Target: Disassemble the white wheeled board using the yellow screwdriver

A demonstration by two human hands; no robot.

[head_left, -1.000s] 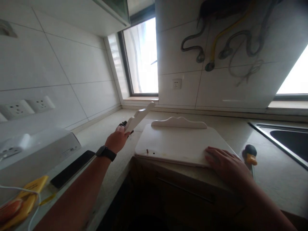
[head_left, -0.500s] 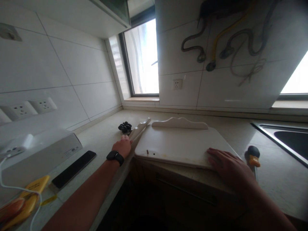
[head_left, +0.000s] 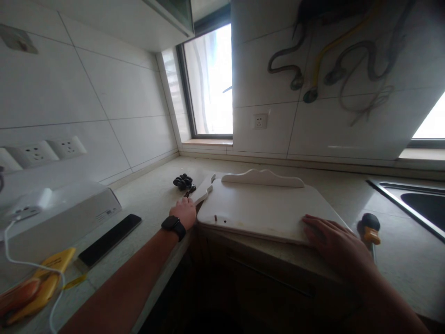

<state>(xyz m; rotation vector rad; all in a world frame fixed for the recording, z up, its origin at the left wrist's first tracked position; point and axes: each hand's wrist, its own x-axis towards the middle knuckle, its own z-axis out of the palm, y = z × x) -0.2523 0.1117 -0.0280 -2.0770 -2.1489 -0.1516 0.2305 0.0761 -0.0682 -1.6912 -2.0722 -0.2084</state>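
A white board [head_left: 264,204] lies flat on the counter corner, with a wavy white edge piece [head_left: 262,177] standing along its far side. Near its left front corner are a small brown dowel [head_left: 215,217] and a dark hole. My left hand [head_left: 185,211], a dark watch on its wrist, is closed round the near end of a separate white wavy strip [head_left: 202,195] left of the board. Flat on the board's right front part rests my right hand [head_left: 330,236], fingers stretched out. Black knobs or beads in a cluster [head_left: 183,181] sit just beyond my left hand.
A screwdriver [head_left: 370,228] lies right of my right hand, near the sink [head_left: 385,195]. On the left are a black phone [head_left: 110,240], a long pale box [head_left: 69,232], a yellow package [head_left: 59,262] and a white cable [head_left: 33,263]. The counter's front edge drops to dark cabinets.
The strip in my left hand has turned to lie flatter, its broad face now more visible, and my left hand has rolled with it. The right hand stays on the board.
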